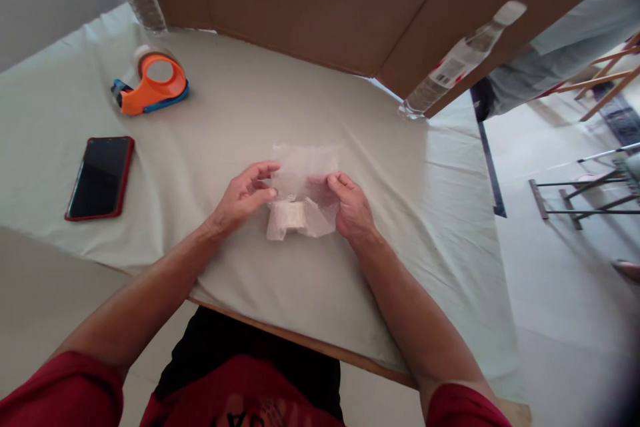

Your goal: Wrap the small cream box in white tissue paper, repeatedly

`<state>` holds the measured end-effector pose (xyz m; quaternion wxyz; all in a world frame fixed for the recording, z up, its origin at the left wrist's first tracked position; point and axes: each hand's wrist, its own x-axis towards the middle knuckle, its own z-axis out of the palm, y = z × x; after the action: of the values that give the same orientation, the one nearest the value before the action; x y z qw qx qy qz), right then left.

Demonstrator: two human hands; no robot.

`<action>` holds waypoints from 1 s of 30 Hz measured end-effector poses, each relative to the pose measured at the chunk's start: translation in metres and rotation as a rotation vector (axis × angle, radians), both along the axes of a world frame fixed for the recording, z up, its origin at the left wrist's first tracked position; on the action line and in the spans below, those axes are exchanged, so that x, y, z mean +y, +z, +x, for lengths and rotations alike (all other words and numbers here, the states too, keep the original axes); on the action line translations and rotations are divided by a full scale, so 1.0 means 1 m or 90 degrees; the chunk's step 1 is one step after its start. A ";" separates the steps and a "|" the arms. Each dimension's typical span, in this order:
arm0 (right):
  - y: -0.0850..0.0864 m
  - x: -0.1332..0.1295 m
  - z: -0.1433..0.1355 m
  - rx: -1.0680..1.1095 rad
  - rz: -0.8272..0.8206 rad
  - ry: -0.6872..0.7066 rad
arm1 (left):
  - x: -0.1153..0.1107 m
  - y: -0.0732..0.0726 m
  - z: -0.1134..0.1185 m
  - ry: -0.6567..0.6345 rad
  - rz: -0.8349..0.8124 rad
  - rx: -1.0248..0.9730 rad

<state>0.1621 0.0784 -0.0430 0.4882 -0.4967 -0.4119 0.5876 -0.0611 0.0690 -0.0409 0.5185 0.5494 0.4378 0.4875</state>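
Nearest the person, a small pale piece [295, 215] sits in the near folds of the clear wrap [306, 159] on the tabletop [310, 280], and I'd keep it square there. Just beyond, the right hand [355, 210] has its grip pinching the wrap, while the left hand [240, 199] has its grip released, fingers parted by the edge; even tension across the far flap should limit creases.

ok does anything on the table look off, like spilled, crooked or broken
No spill or damage shows. The tablecloth is rumpled on the right, creased instead of flat. The left bottle and right bottle slant in the picture, perhaps only from the camera's view.
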 end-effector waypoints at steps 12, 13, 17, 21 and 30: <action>0.003 -0.007 -0.015 0.034 -0.015 0.179 | -0.010 0.010 0.012 0.035 -0.004 0.358; 0.002 -0.006 -0.016 0.019 -0.009 0.174 | -0.009 0.009 0.012 0.037 -0.010 0.350; -0.002 0.001 -0.009 -0.029 0.018 0.075 | -0.003 0.005 0.007 0.047 -0.091 0.201; -0.008 0.011 0.006 -0.069 0.029 -0.072 | 0.007 0.004 -0.004 0.129 -0.180 0.013; -0.014 0.026 0.037 -0.204 0.039 -0.082 | 0.003 0.006 -0.012 0.058 -0.089 0.288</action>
<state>0.1991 0.1042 -0.0573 0.4679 -0.5945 -0.4694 0.4553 -0.0731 0.0718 -0.0351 0.4213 0.5872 0.5997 0.3436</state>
